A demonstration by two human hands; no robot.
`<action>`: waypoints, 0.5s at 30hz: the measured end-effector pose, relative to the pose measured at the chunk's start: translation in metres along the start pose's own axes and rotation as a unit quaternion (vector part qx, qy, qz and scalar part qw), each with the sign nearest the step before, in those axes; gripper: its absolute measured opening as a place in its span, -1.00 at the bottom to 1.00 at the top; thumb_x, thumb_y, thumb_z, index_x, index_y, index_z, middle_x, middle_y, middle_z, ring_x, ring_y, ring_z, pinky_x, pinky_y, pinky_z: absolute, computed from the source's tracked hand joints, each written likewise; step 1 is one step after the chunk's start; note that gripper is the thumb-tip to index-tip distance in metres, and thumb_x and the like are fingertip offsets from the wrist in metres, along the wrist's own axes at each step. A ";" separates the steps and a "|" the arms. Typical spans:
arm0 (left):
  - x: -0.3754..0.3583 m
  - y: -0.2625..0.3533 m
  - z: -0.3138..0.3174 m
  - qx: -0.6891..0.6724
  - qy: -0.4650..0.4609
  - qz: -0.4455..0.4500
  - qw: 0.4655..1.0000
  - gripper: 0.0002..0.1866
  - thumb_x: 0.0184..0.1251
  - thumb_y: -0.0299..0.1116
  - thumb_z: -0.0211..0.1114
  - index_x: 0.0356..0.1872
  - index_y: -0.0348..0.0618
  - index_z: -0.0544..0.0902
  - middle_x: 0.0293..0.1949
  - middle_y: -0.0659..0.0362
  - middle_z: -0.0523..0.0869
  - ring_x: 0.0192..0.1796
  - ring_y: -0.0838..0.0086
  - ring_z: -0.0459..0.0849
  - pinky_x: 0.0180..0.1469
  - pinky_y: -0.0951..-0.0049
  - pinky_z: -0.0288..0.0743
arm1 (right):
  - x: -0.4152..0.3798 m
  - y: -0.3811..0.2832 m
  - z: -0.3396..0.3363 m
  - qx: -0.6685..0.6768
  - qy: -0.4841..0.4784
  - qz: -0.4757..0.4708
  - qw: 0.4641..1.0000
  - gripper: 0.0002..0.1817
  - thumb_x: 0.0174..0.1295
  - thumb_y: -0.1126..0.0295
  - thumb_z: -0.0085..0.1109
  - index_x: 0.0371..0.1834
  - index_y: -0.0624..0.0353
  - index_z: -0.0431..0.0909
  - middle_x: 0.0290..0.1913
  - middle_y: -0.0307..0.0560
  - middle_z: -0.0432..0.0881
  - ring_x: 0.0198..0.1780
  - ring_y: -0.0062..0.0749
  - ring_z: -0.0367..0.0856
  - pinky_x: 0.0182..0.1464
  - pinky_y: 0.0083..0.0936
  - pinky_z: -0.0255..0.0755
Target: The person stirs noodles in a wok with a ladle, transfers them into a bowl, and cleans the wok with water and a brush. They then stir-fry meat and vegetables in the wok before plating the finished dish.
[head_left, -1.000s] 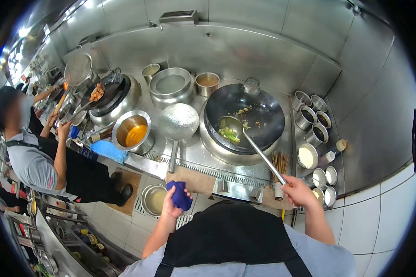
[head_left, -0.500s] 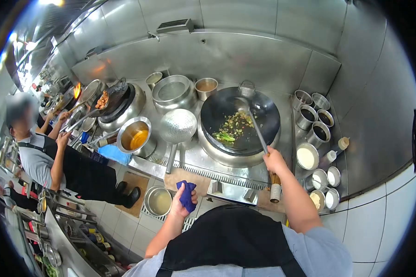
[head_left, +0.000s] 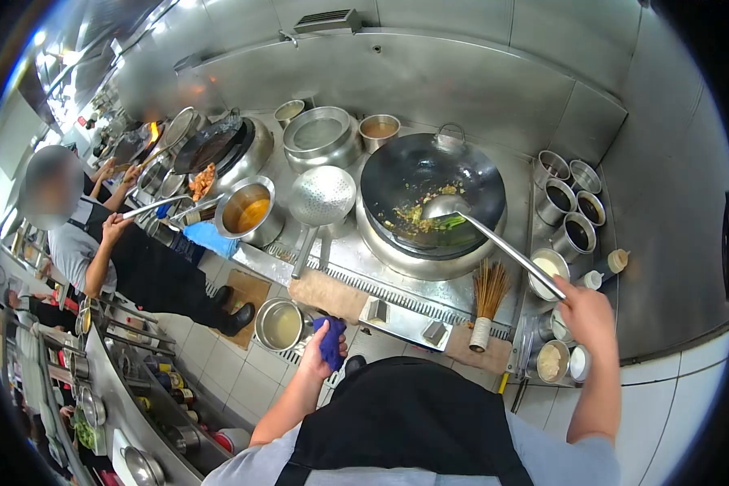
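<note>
A long-handled metal ladle point(head_left: 506, 245) is gripped near its handle end by my right hand point(head_left: 587, 314), closed around it. The ladle's bowl rests inside a black wok point(head_left: 397, 174), among chopped yellowish bits point(head_left: 413, 217) and a green vegetable piece point(head_left: 447, 224). My left hand point(head_left: 320, 356) is closed on a bunched purple cloth point(head_left: 331, 343), held off the stove near its front edge. Below the wok, a bamboo brush point(head_left: 489, 296) lies at the stove's front. A perforated strainer point(head_left: 322, 197) sits left of the wok.
Metal containers of dark sauce point(head_left: 560, 194) and a white-filled one point(head_left: 549, 271) line the right side with squeeze bottles point(head_left: 616, 261). Left are a pot of orange liquid point(head_left: 247, 212) and a blue cloth point(head_left: 211, 238). A co-worker point(head_left: 97, 235) holds a ladle of browned food point(head_left: 203, 181).
My right hand has swung right and outward with the ladle, whose bowl has moved down to the green vegetable. The co-worker's browned food has moved out of their wok. My left hand keeps the cloth.
</note>
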State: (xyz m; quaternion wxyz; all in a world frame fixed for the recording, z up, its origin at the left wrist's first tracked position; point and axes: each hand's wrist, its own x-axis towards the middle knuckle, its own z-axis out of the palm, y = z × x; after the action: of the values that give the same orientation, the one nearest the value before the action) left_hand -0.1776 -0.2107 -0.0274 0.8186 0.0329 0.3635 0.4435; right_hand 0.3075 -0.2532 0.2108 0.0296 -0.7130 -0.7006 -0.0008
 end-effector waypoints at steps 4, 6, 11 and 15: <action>-0.002 -0.008 0.007 0.018 0.019 -0.023 0.999 -0.53 0.30 0.07 0.20 -0.13 -0.18 0.45 -0.43 0.15 0.51 -0.44 0.43 0.45 -0.40 0.50 0.38 | -0.005 0.001 -0.026 0.182 -0.170 0.055 0.967 -0.43 0.09 0.40 0.19 0.26 0.05 0.43 -0.29 0.03 0.65 -0.32 -0.18 0.62 -0.21 -0.39 0.45; 0.003 -0.014 0.007 0.025 0.025 -0.030 0.999 -0.53 0.29 0.07 0.21 -0.16 -0.18 0.48 -0.45 0.16 0.52 -0.46 0.43 0.47 -0.41 0.48 0.39 | 0.011 0.002 0.021 0.284 -0.186 0.012 0.940 -0.42 0.11 0.38 0.18 0.29 0.07 0.39 -0.34 0.00 0.63 -0.31 -0.34 0.59 -0.18 -0.44 0.44; 0.010 -0.017 0.017 0.066 0.011 -0.047 0.997 -0.54 0.30 0.07 0.21 -0.15 -0.17 0.52 -0.45 0.17 0.55 -0.49 0.41 0.51 -0.40 0.44 0.43 | 0.046 -0.039 0.099 0.259 -0.092 0.067 0.959 -0.48 0.18 0.31 0.09 0.27 0.02 0.40 -0.26 0.11 0.66 -0.20 -0.06 0.65 -0.09 -0.28 0.48; -0.005 -0.007 0.004 0.060 0.026 -0.033 0.997 -0.55 0.30 0.07 0.22 -0.14 -0.17 0.51 -0.44 0.16 0.55 -0.48 0.41 0.52 -0.41 0.44 0.45 | 0.032 -0.047 0.096 0.287 -0.009 0.169 0.943 -0.50 0.19 0.27 0.09 0.25 -0.03 0.42 -0.19 0.15 0.66 -0.12 0.06 0.62 -0.05 -0.20 0.47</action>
State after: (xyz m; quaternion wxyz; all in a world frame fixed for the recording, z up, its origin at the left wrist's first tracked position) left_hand -0.1718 -0.2180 -0.0239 0.8195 0.0583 0.4114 0.3946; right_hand 0.2571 -0.2165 0.1183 0.2260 -0.7824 -0.5403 0.2119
